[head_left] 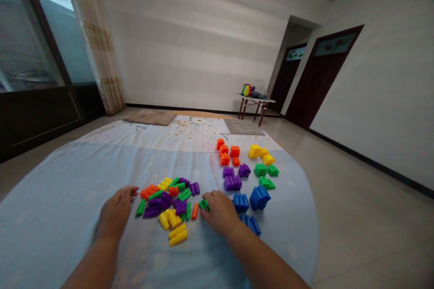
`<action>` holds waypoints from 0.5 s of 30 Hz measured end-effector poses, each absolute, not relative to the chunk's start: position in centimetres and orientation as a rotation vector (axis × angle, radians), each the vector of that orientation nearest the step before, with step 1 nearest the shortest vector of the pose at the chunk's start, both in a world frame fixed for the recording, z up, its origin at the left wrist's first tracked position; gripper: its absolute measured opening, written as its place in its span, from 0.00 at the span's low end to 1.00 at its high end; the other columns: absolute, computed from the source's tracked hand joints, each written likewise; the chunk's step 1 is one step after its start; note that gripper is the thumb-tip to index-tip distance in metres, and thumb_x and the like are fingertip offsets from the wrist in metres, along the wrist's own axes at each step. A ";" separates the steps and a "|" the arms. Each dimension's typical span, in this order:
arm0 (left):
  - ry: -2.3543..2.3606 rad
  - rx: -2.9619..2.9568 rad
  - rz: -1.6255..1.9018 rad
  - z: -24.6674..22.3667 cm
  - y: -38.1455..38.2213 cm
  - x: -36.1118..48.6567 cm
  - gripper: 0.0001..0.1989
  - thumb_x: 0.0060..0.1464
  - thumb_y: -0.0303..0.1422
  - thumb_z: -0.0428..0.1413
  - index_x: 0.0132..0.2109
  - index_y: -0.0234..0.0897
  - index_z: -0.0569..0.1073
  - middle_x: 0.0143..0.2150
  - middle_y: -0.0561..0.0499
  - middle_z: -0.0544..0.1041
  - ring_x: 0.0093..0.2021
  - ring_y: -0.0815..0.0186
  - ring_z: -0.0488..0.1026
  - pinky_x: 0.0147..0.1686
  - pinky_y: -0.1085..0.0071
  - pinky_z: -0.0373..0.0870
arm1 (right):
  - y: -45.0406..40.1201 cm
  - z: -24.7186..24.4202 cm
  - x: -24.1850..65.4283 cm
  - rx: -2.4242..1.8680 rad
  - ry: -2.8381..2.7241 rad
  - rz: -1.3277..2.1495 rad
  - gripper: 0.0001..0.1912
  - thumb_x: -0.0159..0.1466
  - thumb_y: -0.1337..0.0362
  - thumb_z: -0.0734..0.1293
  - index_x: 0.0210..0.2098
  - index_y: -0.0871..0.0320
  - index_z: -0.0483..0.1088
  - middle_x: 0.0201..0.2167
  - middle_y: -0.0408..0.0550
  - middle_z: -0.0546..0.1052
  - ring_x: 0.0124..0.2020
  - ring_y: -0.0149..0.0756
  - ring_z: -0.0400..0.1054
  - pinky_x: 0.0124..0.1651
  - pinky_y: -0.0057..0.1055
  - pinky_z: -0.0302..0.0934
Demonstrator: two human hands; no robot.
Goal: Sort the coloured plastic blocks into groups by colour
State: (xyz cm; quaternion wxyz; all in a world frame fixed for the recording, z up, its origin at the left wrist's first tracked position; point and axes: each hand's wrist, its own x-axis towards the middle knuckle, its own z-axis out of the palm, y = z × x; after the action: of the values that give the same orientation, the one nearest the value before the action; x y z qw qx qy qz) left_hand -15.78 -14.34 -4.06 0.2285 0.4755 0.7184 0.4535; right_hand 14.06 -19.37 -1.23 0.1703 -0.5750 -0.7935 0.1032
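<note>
Several mixed plastic pieces lie in a loose pile between my hands, among them purple pieces (pixel 152 212), yellow pieces (pixel 178 235) and an orange piece (pixel 194 211). My right hand (pixel 217 210) has its fingers closed on a green piece (pixel 204 204) at the pile's right side. Left of the pile, my left hand (pixel 117 210) rests on the cloth with nothing in it, fingers apart, near the orange pieces. Sorted by colour to the right are orange clusters (pixel 224 159), yellow clusters (pixel 254 151), purple clusters (pixel 233 183), green clusters (pixel 267 183) and blue clusters (pixel 260 198).
A pale blue cloth (pixel 84 180) covers the round-edged surface. Two flat boards lie at its far side, a brown one (pixel 151 117) and a grey one (pixel 244 127). Against the back wall stands a small table (pixel 257 99) with a colourful bag (pixel 248 90) on it.
</note>
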 end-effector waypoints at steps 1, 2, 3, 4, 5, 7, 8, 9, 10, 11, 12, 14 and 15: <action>1.974 1.311 1.251 -4.1 -14.4 -15.8 0.21 0.50 0.44 0.42 0.38 0.38 0.73 0.36 0.46 0.77 0.38 0.58 0.74 0.40 0.62 0.70 | -19.4 -1.3 14.2 -1.605 -2.240 0.303 0.20 0.58 0.66 0.65 0.51 0.57 0.69 0.42 0.54 0.74 0.47 0.44 0.67 0.49 0.37 0.61; 1.973 1.310 1.253 -4.1 -14.4 -15.7 0.21 0.50 0.44 0.42 0.38 0.38 0.73 0.35 0.46 0.77 0.38 0.58 0.74 0.40 0.62 0.70 | -19.5 -1.3 14.3 -1.564 -2.219 0.320 0.22 0.58 0.68 0.65 0.53 0.57 0.67 0.43 0.53 0.73 0.47 0.42 0.67 0.49 0.36 0.61; 1.972 1.310 1.254 -4.1 -14.4 -15.7 0.21 0.50 0.44 0.42 0.38 0.37 0.73 0.35 0.46 0.77 0.37 0.59 0.73 0.40 0.62 0.70 | -19.7 -1.3 14.3 -1.519 -2.194 0.339 0.24 0.57 0.69 0.64 0.54 0.57 0.65 0.44 0.53 0.72 0.46 0.41 0.67 0.49 0.34 0.61; 1.971 1.310 1.257 -4.1 -14.4 -15.7 0.20 0.50 0.44 0.42 0.38 0.37 0.73 0.35 0.46 0.77 0.37 0.59 0.73 0.40 0.62 0.70 | -19.8 -1.3 14.4 -1.473 -2.174 0.364 0.26 0.57 0.70 0.64 0.55 0.58 0.64 0.44 0.53 0.71 0.46 0.39 0.67 0.49 0.33 0.61; 1.969 1.309 1.262 -4.1 -14.4 -15.7 0.20 0.50 0.44 0.42 0.38 0.37 0.73 0.35 0.46 0.77 0.37 0.59 0.73 0.40 0.62 0.70 | -19.9 -1.4 14.4 -1.434 -2.161 0.389 0.26 0.57 0.71 0.64 0.55 0.58 0.64 0.44 0.52 0.70 0.45 0.37 0.67 0.49 0.32 0.61; 1.967 1.311 1.269 -4.2 -14.4 -15.8 0.20 0.50 0.43 0.42 0.38 0.37 0.73 0.35 0.46 0.77 0.37 0.59 0.73 0.41 0.62 0.70 | -20.1 -1.4 14.4 -1.399 -2.153 0.426 0.23 0.56 0.72 0.64 0.51 0.59 0.65 0.44 0.51 0.69 0.43 0.36 0.67 0.49 0.31 0.61; 1.966 1.313 1.271 -4.2 -14.4 -15.8 0.20 0.50 0.43 0.42 0.37 0.36 0.73 0.35 0.45 0.77 0.38 0.59 0.73 0.41 0.62 0.70 | -20.2 -1.5 14.4 -1.407 -2.156 0.433 0.20 0.56 0.72 0.65 0.49 0.59 0.66 0.44 0.51 0.69 0.43 0.36 0.67 0.48 0.32 0.61; 1.964 1.315 1.273 -4.2 -14.4 -15.8 0.20 0.50 0.43 0.42 0.37 0.36 0.73 0.35 0.45 0.77 0.38 0.59 0.73 0.41 0.62 0.70 | -20.3 -1.5 14.4 -1.427 -2.164 0.440 0.18 0.56 0.72 0.65 0.46 0.59 0.67 0.43 0.51 0.69 0.43 0.36 0.67 0.47 0.32 0.62; 1.963 1.319 1.273 -4.3 -14.3 -15.8 0.20 0.51 0.43 0.41 0.37 0.36 0.73 0.35 0.45 0.77 0.38 0.59 0.73 0.41 0.62 0.70 | -20.4 -1.5 14.4 -1.450 -2.177 0.449 0.16 0.55 0.71 0.66 0.44 0.59 0.67 0.42 0.50 0.69 0.42 0.37 0.67 0.46 0.32 0.62; 1.962 1.322 1.272 -4.3 -14.3 -15.8 0.20 0.51 0.43 0.41 0.37 0.36 0.73 0.35 0.45 0.77 0.37 0.59 0.73 0.41 0.62 0.70 | -20.4 -1.4 14.5 -1.471 -2.192 0.465 0.14 0.55 0.71 0.67 0.42 0.58 0.68 0.41 0.49 0.69 0.41 0.37 0.67 0.45 0.32 0.62; 1.962 1.325 1.272 -4.4 -14.3 -15.8 0.20 0.51 0.43 0.41 0.38 0.36 0.73 0.35 0.45 0.77 0.37 0.59 0.73 0.41 0.62 0.70 | -20.5 -1.2 14.7 -1.482 -2.210 0.489 0.13 0.54 0.70 0.67 0.40 0.58 0.68 0.41 0.48 0.69 0.41 0.37 0.67 0.44 0.31 0.62; 1.967 1.325 1.277 -4.6 -14.2 -15.9 0.21 0.52 0.43 0.41 0.38 0.36 0.73 0.35 0.45 0.77 0.37 0.58 0.74 0.40 0.62 0.70 | -20.7 -0.8 15.1 -1.472 -2.240 0.543 0.13 0.53 0.68 0.69 0.39 0.57 0.68 0.40 0.47 0.69 0.41 0.36 0.67 0.44 0.30 0.61; 1.969 1.325 1.282 -4.7 -14.2 -15.9 0.21 0.52 0.44 0.41 0.38 0.36 0.73 0.34 0.45 0.77 0.37 0.58 0.74 0.40 0.62 0.70 | -20.8 -0.6 15.4 -1.460 -2.251 0.565 0.14 0.53 0.68 0.69 0.39 0.57 0.68 0.40 0.47 0.69 0.41 0.36 0.67 0.44 0.30 0.61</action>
State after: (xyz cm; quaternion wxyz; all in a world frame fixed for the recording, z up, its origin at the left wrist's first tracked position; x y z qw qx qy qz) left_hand -15.91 -14.16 -4.66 0.2203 0.4793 0.7120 0.4635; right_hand 15.37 -20.79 -0.56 0.1986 -0.5219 -0.8046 0.2020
